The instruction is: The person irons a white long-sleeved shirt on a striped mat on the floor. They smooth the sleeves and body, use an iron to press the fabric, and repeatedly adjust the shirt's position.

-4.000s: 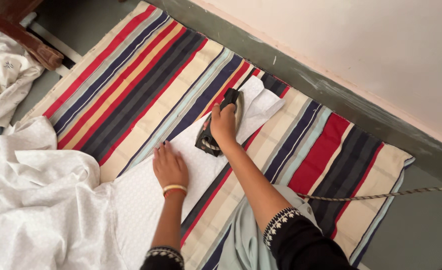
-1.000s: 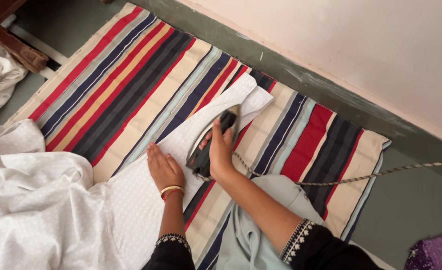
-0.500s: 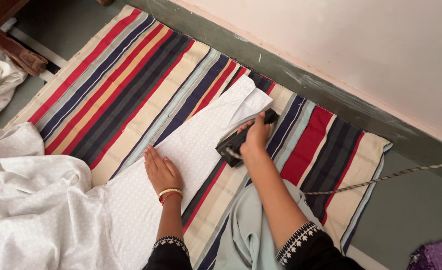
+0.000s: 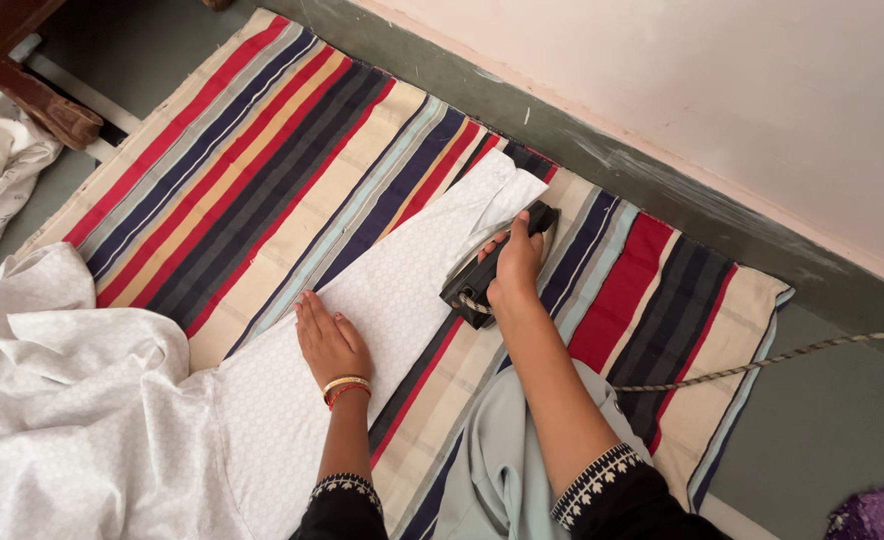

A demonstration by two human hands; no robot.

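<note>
Now I see the right hand (image 4: 515, 265), fingers gripping the iron (image 4: 492, 270), has slid it toward two o'clock, onto the white cloth's (image 4: 382, 300) end; the left hand (image 4: 330, 342) stays flat, fingers open, pinning it.

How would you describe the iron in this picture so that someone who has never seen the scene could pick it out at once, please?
Start from the large striped mat spread on the floor along the pale wall. A long strip of white cloth lies across it, and at that strip's far end, near the wall, sits the iron under the right hand. It is the only dark, hard object on the fabric, with a braided cord trailing away.
</note>
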